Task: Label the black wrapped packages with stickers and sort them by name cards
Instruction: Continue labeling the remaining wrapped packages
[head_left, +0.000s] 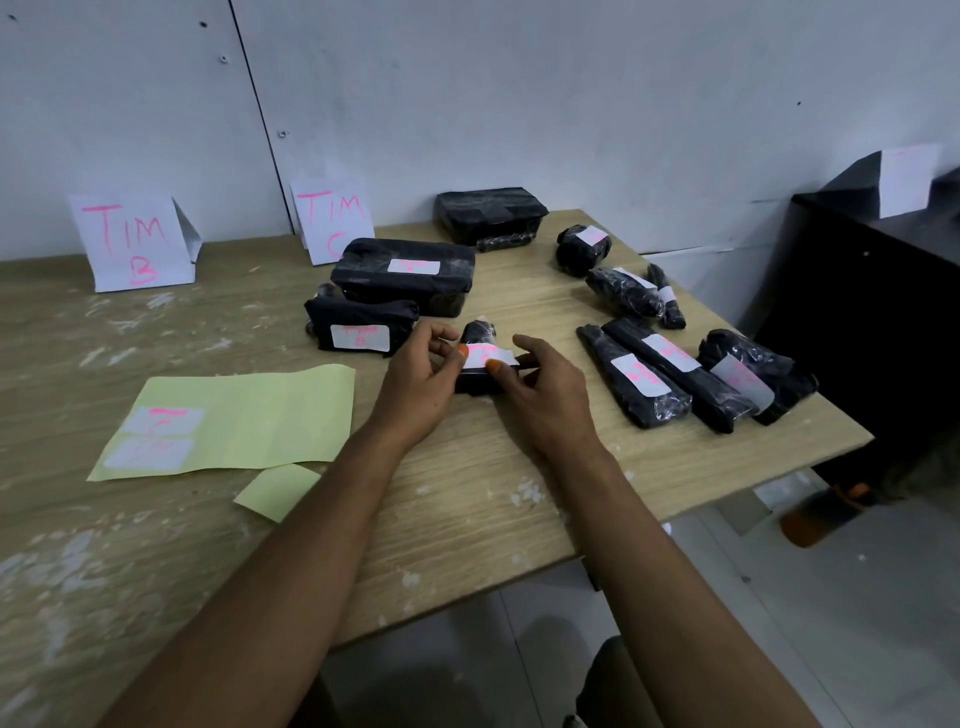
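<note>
Both hands, left (421, 371) & right (545, 389), hold a small black plastic-wrapped package (480, 374) between them at centre of the worn wooden bench (208, 545), thumbs pressing a white sticker w/ pink writing (488, 357) onto its top. Labelled black packages lie just behind & to the right; folded white "TIM B" name card (130, 241) stands far left.

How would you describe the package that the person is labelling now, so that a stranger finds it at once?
Start at the wooden table and look to the middle of it, just right of the yellow-green backing sheet. There both hands, the left hand and the right hand, meet on a small black package. It alone is held, and its white sticker is still being pressed down by the thumbs.
</note>
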